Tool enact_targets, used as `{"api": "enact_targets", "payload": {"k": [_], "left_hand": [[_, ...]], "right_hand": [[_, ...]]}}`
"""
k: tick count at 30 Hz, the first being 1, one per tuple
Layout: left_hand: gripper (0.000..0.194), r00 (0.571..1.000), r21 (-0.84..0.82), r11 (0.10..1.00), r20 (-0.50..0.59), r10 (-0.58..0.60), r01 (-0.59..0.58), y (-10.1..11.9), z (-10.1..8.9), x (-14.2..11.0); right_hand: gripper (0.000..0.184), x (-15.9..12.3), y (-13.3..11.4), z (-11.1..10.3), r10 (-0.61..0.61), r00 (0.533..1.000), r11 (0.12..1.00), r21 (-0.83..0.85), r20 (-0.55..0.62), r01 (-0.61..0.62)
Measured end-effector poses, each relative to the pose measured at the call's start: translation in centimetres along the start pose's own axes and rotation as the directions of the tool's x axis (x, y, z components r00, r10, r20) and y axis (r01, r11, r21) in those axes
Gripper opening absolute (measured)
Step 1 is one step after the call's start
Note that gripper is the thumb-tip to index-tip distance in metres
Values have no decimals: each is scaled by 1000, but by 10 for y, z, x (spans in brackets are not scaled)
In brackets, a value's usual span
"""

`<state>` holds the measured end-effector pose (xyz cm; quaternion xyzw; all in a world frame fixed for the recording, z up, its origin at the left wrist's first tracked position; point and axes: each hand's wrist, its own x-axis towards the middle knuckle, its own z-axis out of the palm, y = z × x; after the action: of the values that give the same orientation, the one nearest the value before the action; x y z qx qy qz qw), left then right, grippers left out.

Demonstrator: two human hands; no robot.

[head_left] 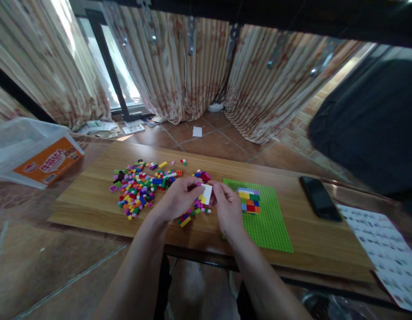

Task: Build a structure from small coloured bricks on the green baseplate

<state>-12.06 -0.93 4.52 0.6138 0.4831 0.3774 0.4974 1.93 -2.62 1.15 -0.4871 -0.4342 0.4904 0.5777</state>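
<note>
Between my two hands, above the wooden board, is a small white flat piece (pixel 206 194) with a bit of yellow at its lower left. My left hand (pixel 181 195) is closed on its left side, thumb and fingers pinching it. From the right, my right hand (pixel 227 204) holds its other edge with bent fingers. Loose toy bricks (pixel 135 189) in many colours lie heaped to the left, and more lie under and around my hands. Just right of my right hand, a block of joined coloured bricks (pixel 249 201) sits on a green studded baseplate (pixel 272 222).
A dark phone (pixel 320 198) lies on the wooden board (pixel 206 238) at the right, beside a printed sheet (pixel 382 249). At far left stands a clear plastic bin (pixel 32 151) with an orange label. Curtains (pixel 182 71) hang beyond the board.
</note>
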Motion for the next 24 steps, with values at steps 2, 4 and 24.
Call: {"api": "enact_targets", "payload": {"k": [2, 4, 24], "left_hand": [[14, 998, -47, 998, -51, -36, 34, 3, 4, 1], [16, 995, -69, 996, -77, -58, 53, 5, 7, 2], [25, 949, -389, 918, -250, -189, 81, -2, 31, 3]], "right_hand": [[40, 1, 1, -2, 31, 1000, 999, 21, 5, -31], [38, 2, 3, -4, 36, 999, 999, 11, 30, -37], [26, 4, -1, 1, 98, 985, 976, 205, -141, -68]]}}
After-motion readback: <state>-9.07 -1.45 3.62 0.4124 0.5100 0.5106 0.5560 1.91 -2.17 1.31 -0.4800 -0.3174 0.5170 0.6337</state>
